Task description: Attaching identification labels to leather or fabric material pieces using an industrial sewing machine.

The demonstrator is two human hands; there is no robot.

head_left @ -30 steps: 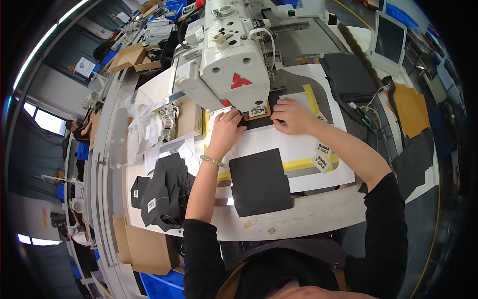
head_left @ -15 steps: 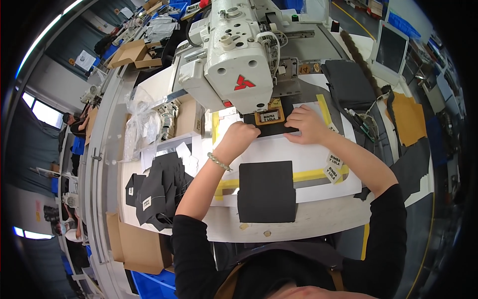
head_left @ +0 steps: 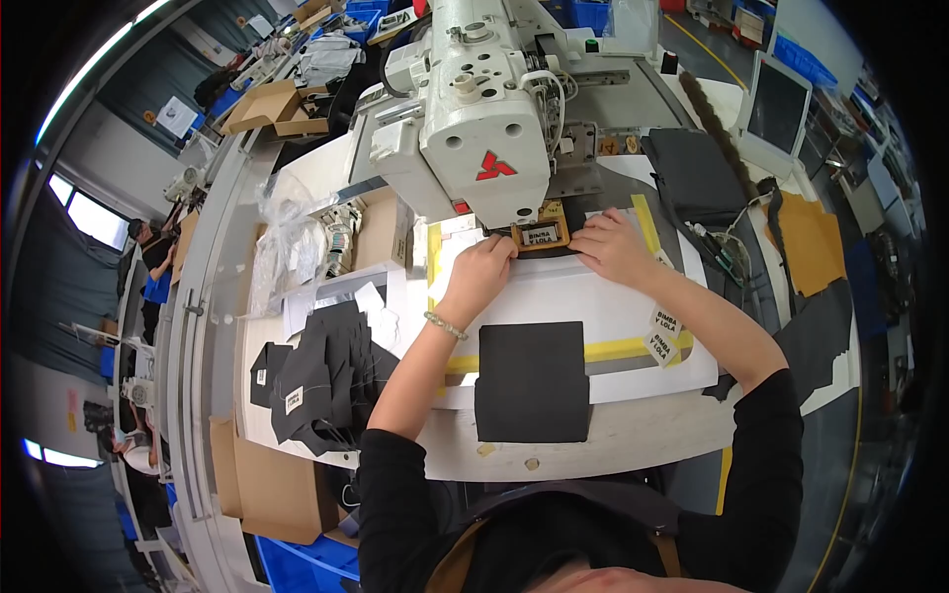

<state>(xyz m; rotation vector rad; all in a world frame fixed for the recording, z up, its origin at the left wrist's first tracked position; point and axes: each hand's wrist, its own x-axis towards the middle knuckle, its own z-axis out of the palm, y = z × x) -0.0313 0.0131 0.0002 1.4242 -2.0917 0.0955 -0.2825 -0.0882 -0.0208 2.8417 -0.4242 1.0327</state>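
Observation:
Beneath the head of a white sewing machine (head_left: 470,109), a yellowish frame (head_left: 554,212) surrounds a white printed label (head_left: 541,235) on a dark fabric piece (head_left: 549,252). My left hand (head_left: 479,272) has its fingers closed on the fabric's left edge, beside the frame. My right hand (head_left: 613,252) has bent fingers pressed on the fabric at the frame's right. A white sheet with yellow tape (head_left: 623,351) lies below both hands. Nearer me lies a loose black square (head_left: 531,381); printed label cards (head_left: 661,348) lie at its right.
Dark cut pieces (head_left: 326,366), a plastic bag (head_left: 272,247) and an open box (head_left: 381,227) are on the left. A folded black piece (head_left: 692,178), tan material (head_left: 806,242) and a screen (head_left: 776,104) stand or lie right. A co-worker (head_left: 148,252) is at far left.
The view has shifted slightly. My left hand's fingers have drawn together beside the frame. My right hand has moved slightly rightward in the picture, and more of the framed label shows.

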